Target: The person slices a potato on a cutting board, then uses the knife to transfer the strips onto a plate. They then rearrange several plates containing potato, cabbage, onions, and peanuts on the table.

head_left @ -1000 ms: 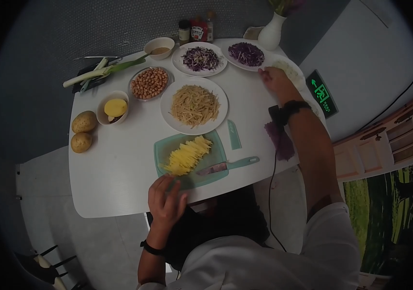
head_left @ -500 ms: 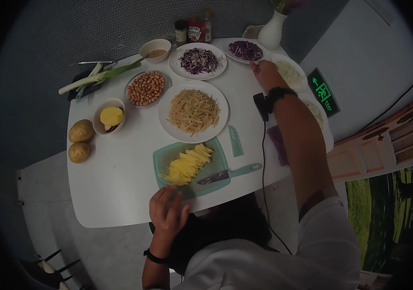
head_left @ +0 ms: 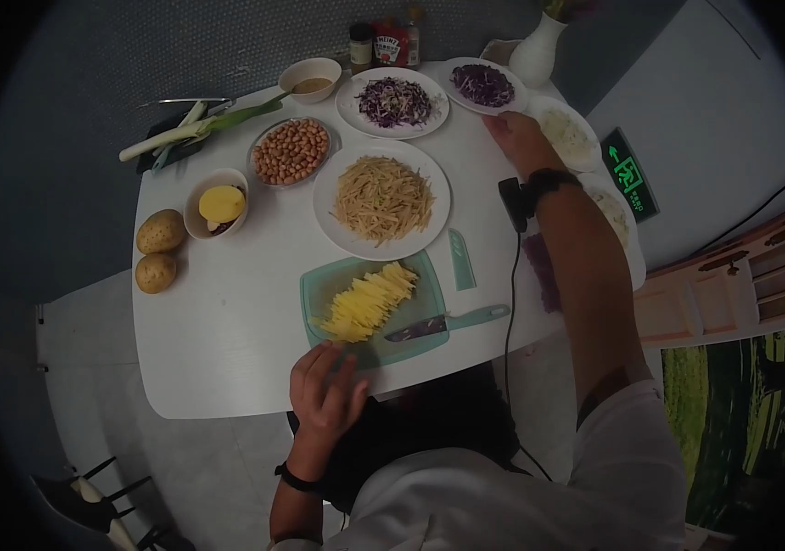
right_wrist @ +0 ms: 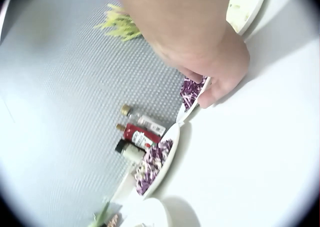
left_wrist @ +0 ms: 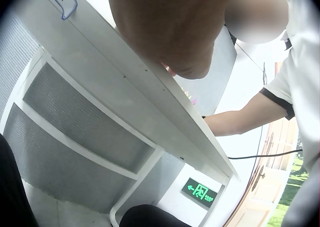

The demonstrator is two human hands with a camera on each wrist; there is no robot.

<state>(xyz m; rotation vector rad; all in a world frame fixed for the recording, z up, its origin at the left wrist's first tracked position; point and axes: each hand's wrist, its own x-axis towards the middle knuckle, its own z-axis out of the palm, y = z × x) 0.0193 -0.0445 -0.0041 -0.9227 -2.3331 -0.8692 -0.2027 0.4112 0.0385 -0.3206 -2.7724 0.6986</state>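
My right hand (head_left: 519,142) reaches to the far right of the table and pinches the near rim of a white plate (head_left: 518,101) of shredded purple cabbage (head_left: 482,84). In the right wrist view the thumb lies outside the rim and the fingers over its inner side. My left hand (head_left: 326,390) rests at the table's front edge with fingers loosely bent, fingertips right at the near edge of a teal cutting board (head_left: 316,285). Cut yellow potato strips (head_left: 370,301) and a teal-handled knife (head_left: 448,323) lie on that board.
Behind the board stands a plate of pale brown shreds (head_left: 383,200). Peanuts (head_left: 290,153), a second cabbage plate (head_left: 396,101), a bowl (head_left: 310,81) and bottles (head_left: 391,44) stand farther back. Two potatoes (head_left: 160,231) and leeks (head_left: 168,138) lie left; a white vase (head_left: 537,55) is back right.
My right hand has shifted left along the rim, and the purple cabbage plate sits slightly farther back. The left hand stays by the board; the head view has shifted a little.
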